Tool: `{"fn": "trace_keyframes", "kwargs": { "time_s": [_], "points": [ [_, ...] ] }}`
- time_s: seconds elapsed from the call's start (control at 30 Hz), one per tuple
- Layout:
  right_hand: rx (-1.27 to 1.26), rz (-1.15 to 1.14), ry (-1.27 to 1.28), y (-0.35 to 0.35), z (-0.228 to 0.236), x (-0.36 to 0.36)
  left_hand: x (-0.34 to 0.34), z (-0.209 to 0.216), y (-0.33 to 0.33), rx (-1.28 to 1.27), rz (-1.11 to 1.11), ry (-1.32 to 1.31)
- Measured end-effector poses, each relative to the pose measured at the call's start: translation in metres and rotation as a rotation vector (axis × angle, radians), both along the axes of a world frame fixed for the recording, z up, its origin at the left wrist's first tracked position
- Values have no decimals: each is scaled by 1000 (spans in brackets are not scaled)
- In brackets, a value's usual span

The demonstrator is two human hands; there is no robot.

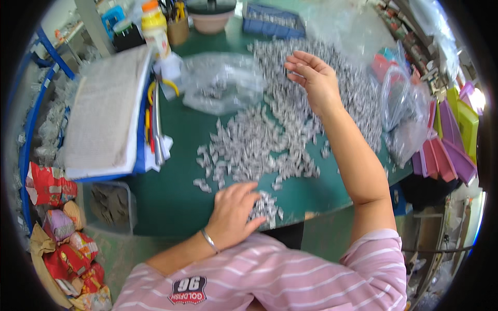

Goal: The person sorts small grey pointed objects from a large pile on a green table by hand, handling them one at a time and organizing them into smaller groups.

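My left hand (234,213) lies low at the table's near edge, fingers stretched out and thumb apart. It curves around the left side of a small heap of grey metal-looking pieces (267,207), and I see nothing gripped in it. My right hand (314,80) is raised over the far right of the table, above a large spread of the same small pieces (358,88). Its fingers are extended and slightly bent, with nothing visible between them. Between the hands, a middle heap of these pieces (244,142) covers the green tabletop (171,207). Their exact kind is too small to tell.
A clear plastic bag (223,83) lies behind the middle heap. Papers on a blue folder (106,114) stand at left, above a clear bin (130,210). A blue tray (273,22) sits at the back. Colourful plastic bins (448,137) and bags (410,119) crowd the right.
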State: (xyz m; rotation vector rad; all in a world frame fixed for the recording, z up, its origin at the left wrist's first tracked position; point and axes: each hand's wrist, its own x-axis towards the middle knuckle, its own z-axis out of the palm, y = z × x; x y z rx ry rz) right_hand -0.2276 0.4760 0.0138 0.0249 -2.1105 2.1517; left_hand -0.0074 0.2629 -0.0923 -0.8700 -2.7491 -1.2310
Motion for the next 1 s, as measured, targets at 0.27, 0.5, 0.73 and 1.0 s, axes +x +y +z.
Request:
{"fn": "trace_keyframes", "kwargs": {
  "time_s": [0.27, 0.5, 0.73, 1.0],
  "points": [
    [335, 68, 125, 29, -88, 179, 2, 3, 1, 37, 33, 24],
    [627, 231, 378, 15, -102, 226, 1, 1, 1, -24, 9, 69],
    [833, 97, 442, 8, -110, 218, 1, 1, 2, -34, 21, 54],
    [786, 175, 440, 6, -107, 217, 1, 4, 5, -47, 32, 59]
  ]
}}
